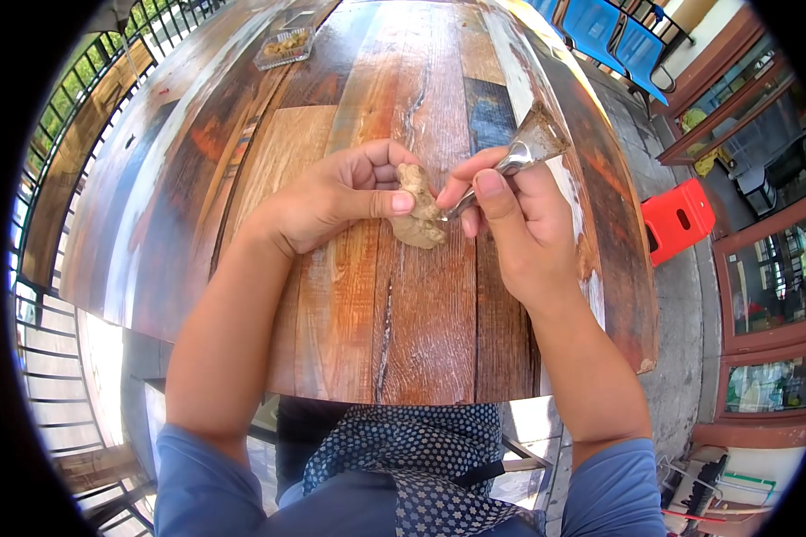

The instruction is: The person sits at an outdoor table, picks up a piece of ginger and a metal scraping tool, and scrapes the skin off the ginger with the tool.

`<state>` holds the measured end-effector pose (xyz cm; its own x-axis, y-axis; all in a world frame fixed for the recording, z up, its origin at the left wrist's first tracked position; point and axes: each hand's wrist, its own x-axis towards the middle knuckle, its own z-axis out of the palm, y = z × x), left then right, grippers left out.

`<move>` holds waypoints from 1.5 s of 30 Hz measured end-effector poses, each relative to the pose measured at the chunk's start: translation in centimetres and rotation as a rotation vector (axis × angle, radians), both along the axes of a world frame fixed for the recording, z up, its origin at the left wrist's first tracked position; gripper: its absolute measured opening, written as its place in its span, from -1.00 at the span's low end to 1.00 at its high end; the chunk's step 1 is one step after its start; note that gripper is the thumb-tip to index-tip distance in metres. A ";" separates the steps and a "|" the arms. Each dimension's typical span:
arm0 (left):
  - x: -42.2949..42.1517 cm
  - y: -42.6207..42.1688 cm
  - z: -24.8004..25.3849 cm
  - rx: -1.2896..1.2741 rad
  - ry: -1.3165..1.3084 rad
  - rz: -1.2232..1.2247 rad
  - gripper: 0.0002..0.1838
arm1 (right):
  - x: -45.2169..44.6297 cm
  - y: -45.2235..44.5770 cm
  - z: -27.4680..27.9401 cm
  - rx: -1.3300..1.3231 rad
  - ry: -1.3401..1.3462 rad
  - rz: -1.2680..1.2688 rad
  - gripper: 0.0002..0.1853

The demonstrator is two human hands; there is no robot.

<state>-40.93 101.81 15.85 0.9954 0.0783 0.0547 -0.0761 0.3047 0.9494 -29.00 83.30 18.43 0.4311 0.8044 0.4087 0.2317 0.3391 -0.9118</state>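
Observation:
A knobbly, light-brown piece of ginger [418, 208] is held over the wooden table. My left hand [354, 192] grips it from the left, with the thumb pressed on its near face. In my right hand [521, 206] is a shiny metal spoon [519, 157], pinched between thumb and fingers. Its wide end points up and away to the right, with brown smears on it. The narrow end of the handle meets the ginger's right side, or comes very close; I cannot tell which.
Toward the far left of the plank-patterned table [331, 358] stands a clear plastic container [284, 47] with yellowish-brown pieces inside. A red stool [679, 222] is beyond the right edge. Blue chairs [613, 40] stand at the far right, and a black railing [40, 161] runs along the left.

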 end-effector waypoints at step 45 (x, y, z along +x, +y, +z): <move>0.0 0.1 0.2 -0.037 0.022 -0.003 -0.64 | 0.1 0.4 -0.4 0.011 0.080 0.011 -0.80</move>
